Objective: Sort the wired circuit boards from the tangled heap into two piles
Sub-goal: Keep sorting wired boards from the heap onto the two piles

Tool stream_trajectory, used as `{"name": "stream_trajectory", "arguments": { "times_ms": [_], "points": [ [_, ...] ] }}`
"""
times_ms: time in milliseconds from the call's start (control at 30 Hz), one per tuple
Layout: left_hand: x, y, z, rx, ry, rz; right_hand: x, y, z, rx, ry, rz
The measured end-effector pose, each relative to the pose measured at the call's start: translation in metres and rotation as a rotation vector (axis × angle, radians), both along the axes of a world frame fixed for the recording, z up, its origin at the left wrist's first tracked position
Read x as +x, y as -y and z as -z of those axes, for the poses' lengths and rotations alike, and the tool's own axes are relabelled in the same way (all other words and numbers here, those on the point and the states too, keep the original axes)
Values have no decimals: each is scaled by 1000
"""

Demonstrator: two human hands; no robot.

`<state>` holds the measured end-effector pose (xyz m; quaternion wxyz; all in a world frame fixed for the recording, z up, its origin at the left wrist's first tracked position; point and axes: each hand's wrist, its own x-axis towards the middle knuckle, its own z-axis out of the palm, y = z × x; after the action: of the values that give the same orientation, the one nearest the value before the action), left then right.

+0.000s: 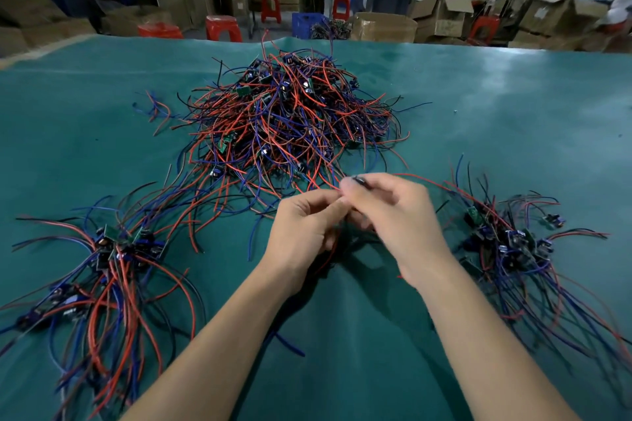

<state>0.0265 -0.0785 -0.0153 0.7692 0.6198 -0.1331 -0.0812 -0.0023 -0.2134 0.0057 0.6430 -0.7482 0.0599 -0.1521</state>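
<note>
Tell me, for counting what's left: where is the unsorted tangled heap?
In the head view, the tangled heap of red and blue wired boards sits centre-far on the green mat, beyond both hands.

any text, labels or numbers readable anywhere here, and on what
None can be read.
Small green circuit boards in the tangled red, blue and black wire heap: markings too small.
Brown cardboard boxes behind the green table mat: white labels blurred.

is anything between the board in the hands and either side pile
Nothing solid does. The right hand and left hand hold a small board above bare green mat. Toward the left pile lie loose wires from the tangled heap; the way to the right pile looks open.
</note>
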Motion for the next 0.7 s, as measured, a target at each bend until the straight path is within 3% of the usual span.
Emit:
{"name": "stream_trajectory", "arguments": {
  "times_ms": [167,333,467,567,700],
  "points": [
    [-2,2,0,101,78,68,-1,5,-2,-82,128,166],
    [-4,3,-3,132,183,88,-11,33,-27,61,314,431],
    [-2,4,3,215,182,54,-34,78,-57,84,356,619],
    [0,3,7,202,134,6,-50,120,-77,-109,109,527],
    [0,5,5,217,109,-49,-53,149,-77,-746,-495,436]
  ]
}}
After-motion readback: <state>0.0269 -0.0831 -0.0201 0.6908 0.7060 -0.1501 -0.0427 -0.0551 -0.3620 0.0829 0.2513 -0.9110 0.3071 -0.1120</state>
